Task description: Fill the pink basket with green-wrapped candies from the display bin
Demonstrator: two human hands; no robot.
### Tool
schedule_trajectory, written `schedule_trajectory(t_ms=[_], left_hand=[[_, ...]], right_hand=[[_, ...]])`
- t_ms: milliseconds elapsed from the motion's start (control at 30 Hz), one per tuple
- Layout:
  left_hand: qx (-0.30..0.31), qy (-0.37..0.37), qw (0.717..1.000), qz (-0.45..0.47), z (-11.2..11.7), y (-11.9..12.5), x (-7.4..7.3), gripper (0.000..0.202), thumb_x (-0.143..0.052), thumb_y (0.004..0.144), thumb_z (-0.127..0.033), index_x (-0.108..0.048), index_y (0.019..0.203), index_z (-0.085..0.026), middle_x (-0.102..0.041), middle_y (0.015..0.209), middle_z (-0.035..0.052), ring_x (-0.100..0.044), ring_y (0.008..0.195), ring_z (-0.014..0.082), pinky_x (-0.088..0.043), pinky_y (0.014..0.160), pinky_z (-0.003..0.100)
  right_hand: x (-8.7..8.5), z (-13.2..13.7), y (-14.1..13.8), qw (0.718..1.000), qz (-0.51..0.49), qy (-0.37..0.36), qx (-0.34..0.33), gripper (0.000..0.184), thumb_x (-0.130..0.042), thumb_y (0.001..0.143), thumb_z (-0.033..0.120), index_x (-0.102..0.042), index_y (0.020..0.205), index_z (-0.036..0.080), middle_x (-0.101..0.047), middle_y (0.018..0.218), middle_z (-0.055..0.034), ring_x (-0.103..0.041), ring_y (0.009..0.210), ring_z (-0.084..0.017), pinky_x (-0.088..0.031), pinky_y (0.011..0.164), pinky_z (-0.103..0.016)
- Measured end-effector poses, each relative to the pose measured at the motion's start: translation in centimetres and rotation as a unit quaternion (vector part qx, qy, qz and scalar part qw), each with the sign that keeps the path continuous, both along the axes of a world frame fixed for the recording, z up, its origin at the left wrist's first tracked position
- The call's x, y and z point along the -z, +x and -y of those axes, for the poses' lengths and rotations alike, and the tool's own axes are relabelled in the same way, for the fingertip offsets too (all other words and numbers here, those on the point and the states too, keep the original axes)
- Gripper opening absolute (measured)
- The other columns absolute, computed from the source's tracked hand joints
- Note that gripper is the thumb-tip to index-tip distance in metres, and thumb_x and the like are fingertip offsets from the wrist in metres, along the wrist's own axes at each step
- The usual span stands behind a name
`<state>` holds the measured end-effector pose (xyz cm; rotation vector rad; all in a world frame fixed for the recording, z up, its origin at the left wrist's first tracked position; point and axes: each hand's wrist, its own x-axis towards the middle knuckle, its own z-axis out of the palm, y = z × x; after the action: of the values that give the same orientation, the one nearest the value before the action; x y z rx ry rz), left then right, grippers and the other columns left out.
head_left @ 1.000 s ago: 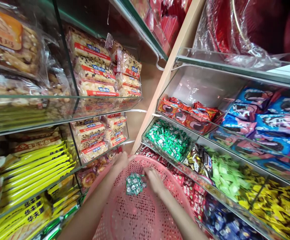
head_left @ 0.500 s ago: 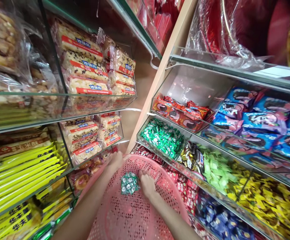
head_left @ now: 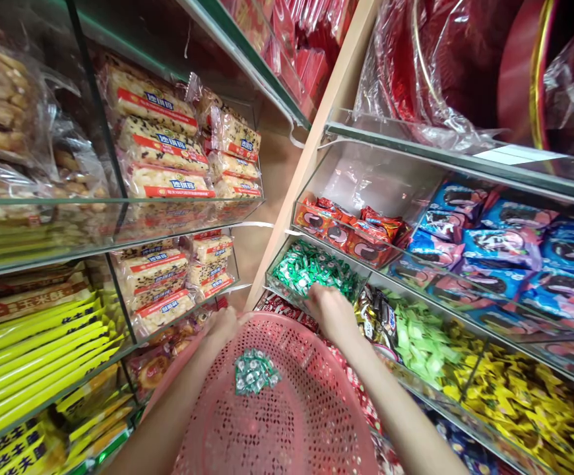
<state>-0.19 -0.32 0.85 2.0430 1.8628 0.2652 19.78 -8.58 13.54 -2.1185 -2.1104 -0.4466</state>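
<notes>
A pink perforated plastic basket (head_left: 307, 389) is in front of me, tilted so its inside faces me. My left hand (head_left: 223, 328) is closed on the basket's far rim. Inside the basket lies a small pile of green-wrapped candies (head_left: 256, 371). Beyond the rim, my right hand (head_left: 334, 311) is at the front edge of a clear bin (head_left: 311, 298) filled with green-wrapped candies (head_left: 311, 264). The back of this hand faces me and its fingers are mostly hidden, so whether they hold anything does not show.
Left shelves carry wrapped pastry bars (head_left: 163, 142) and yellow packets (head_left: 44, 349). On the right are red packets (head_left: 351, 227), blue cookie packs (head_left: 499, 247), light green candies (head_left: 420, 343) and yellow candies (head_left: 529, 402). A wooden post (head_left: 311, 152) and glass shelf edges (head_left: 445, 158) stand close by.
My right hand has moved from inside the basket, beside the candy pile, up and right to the green candy bin. My left hand stays on the rim. The view has shifted slightly.
</notes>
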Motion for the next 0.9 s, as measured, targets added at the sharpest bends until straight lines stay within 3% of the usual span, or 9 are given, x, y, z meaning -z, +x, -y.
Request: schedule_trajectory(t_ms=[67, 167, 333, 633, 800, 900], left_hand=[[0.002, 0.004, 1.0, 0.002, 0.0, 0.0, 0.1, 0.074, -0.023, 0.079, -0.071, -0.067, 0.098, -0.014, -0.067, 0.106, 0.0202, -0.06, 0.103, 0.0356, -0.045, 0.083, 0.042], [0.006, 0.007, 1.0, 0.006, -0.1, -0.1, 0.2, 0.074, -0.024, 0.079, -0.071, -0.068, 0.097, -0.014, -0.067, 0.105, 0.0201, -0.061, 0.102, 0.0352, -0.045, 0.082, 0.042], [0.001, 0.003, 1.0, 0.008, 0.0, -0.1, 0.0, 0.074, -0.025, 0.079, -0.071, -0.067, 0.099, -0.013, -0.067, 0.105, 0.0208, -0.06, 0.103, 0.0352, -0.045, 0.083, 0.042], [-0.004, -0.001, 1.0, 0.013, -0.2, -0.1, 0.3, 0.076, -0.028, 0.077, -0.073, -0.066, 0.099, -0.012, -0.067, 0.106, 0.0211, -0.06, 0.104, 0.0362, -0.046, 0.083, 0.041], [-0.004, -0.006, 1.0, 0.015, -0.1, -0.1, 0.0, 0.075, -0.029, 0.076, -0.073, -0.065, 0.101, -0.012, -0.066, 0.107, 0.0221, -0.059, 0.106, 0.0366, -0.046, 0.083, 0.042], [-0.009, -0.006, 1.0, 0.012, -0.1, -0.1, -0.1, 0.076, -0.028, 0.076, -0.074, -0.065, 0.102, -0.013, -0.066, 0.108, 0.0218, -0.059, 0.106, 0.0361, -0.046, 0.083, 0.041]], right_hand=[[-1.3, -0.9, 1.3, 0.996, 0.065, -0.011, 0.058, 0.017, -0.048, 0.086, 0.019, -0.061, 0.096, 0.015, -0.067, 0.087, -0.0127, -0.06, 0.092, -0.024, -0.039, 0.068, -0.027], [-1.4, -2.0, 2.6, 0.987, 0.117, -0.057, 0.095, 0.019, -0.048, 0.085, 0.017, -0.065, 0.092, 0.011, -0.068, 0.089, -0.0176, -0.061, 0.095, -0.026, -0.042, 0.071, -0.029], [-0.6, -2.7, 3.2, 0.986, 0.109, -0.086, 0.094, 0.023, -0.048, 0.084, 0.015, -0.067, 0.094, 0.01, -0.068, 0.093, -0.0185, -0.062, 0.098, -0.027, -0.045, 0.072, -0.03], [-0.7, -3.3, 3.7, 0.987, 0.052, -0.1, 0.112, 0.033, -0.054, 0.077, 0.017, -0.06, 0.11, 0.014, -0.066, 0.103, -0.0161, -0.061, 0.1, -0.026, -0.044, 0.071, -0.03], [-0.9, -3.4, 3.6, 0.99, 0.04, -0.086, 0.103, 0.029, -0.053, 0.077, 0.02, -0.062, 0.103, 0.014, -0.066, 0.101, -0.0157, -0.06, 0.098, -0.027, -0.042, 0.069, -0.03], [-1.2, -2.7, 3.2, 0.995, 0.038, -0.038, 0.078, 0.024, -0.052, 0.079, 0.022, -0.062, 0.099, 0.015, -0.064, 0.1, -0.0135, -0.058, 0.097, -0.025, -0.041, 0.072, -0.03]])
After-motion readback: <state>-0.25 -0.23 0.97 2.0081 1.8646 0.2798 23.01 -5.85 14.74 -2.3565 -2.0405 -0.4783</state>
